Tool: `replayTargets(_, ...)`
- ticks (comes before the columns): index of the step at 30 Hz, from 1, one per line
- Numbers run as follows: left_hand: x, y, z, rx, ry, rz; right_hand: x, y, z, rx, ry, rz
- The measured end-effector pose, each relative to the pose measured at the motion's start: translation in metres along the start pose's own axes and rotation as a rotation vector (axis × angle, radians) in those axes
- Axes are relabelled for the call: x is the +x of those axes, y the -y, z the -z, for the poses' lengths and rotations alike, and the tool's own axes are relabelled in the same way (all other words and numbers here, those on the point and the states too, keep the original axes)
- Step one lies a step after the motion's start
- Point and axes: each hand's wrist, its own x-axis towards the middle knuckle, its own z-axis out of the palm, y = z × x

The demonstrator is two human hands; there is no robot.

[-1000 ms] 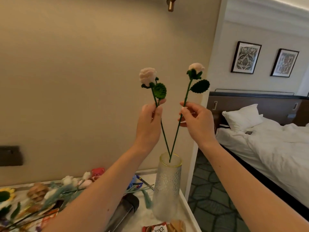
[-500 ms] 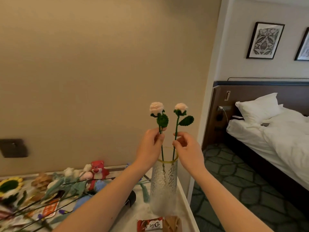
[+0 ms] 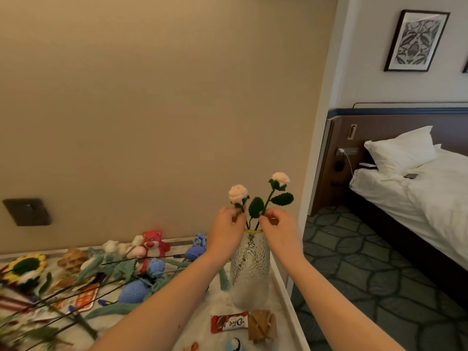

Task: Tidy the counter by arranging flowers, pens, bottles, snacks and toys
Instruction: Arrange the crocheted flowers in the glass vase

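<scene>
Two crocheted pink roses stood with their stems in the textured glass vase (image 3: pixel 250 264), which sat near the right edge of the worktop (image 3: pixel 283 287), close to its far corner. The left hand (image 3: pixel 226 233) pinched the stem of the left rose (image 3: pixel 238 194) just under its bloom, fingers closed on it. The right hand (image 3: pixel 279 230) pinched the stem of the right rose (image 3: pixel 280 179) lower down, just above the vase's gold rim, fingers likewise clamped on it. Both stems passed through the rim; how deep they reached could not be told through the patterned glass.

The step in hand looked to be seating and spreading the two roses. To do it well, the stems would likely need pushing down until they rested on the vase bottom, then leaning apart against opposite sides of the rim so the blooms and leaves did not tangle. A light grip would suit, since the wired stems probably bend easily, and the tall vase near the edge could tip if pressed sideways.

More crocheted flowers (image 3: pixel 131 290), a red plush bear (image 3: pixel 152 243) and a chocolate bar (image 3: pixel 229 323) lay on the worktop, not yet sorted.
</scene>
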Motion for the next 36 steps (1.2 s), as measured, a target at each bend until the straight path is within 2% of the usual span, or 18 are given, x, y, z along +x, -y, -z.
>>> replayTargets(11, -0.013, -0.003, 0.003, -0.123, 0.019, 0.131, -0.017, 0.007, -0.003, 0.078, -0.098, -0.049)
replayTargets(15, -0.018, 0.000, 0.008, -0.183, 0.051, 0.160, -0.028, 0.008, -0.007, 0.145, -0.186, -0.038)
replayTargets(17, -0.021, 0.001, 0.012, -0.218, 0.053, 0.166, -0.034, 0.011, -0.009, 0.105, -0.261, 0.020)
replayTargets(20, -0.028, 0.003, 0.019, -0.240, 0.058, 0.159, -0.044, 0.019, -0.011, 0.066, -0.355, 0.211)
replayTargets(24, -0.039, 0.014, 0.034, -0.226, 0.013, 0.202, -0.059, 0.026, -0.023, 0.131, -0.207, 0.392)
replayTargets(29, -0.053, 0.037, 0.062, -0.209, -0.048, 0.199, -0.075, 0.032, -0.053, 0.135, -0.010, 0.411)
replayTargets(32, -0.057, 0.056, 0.081, -0.198, -0.091, 0.221, -0.077, 0.033, -0.074, 0.131, 0.086, 0.353)
replayTargets(36, -0.056, 0.084, 0.103, -0.132, -0.086, 0.242, -0.069, 0.028, -0.100, 0.103, 0.200, 0.180)
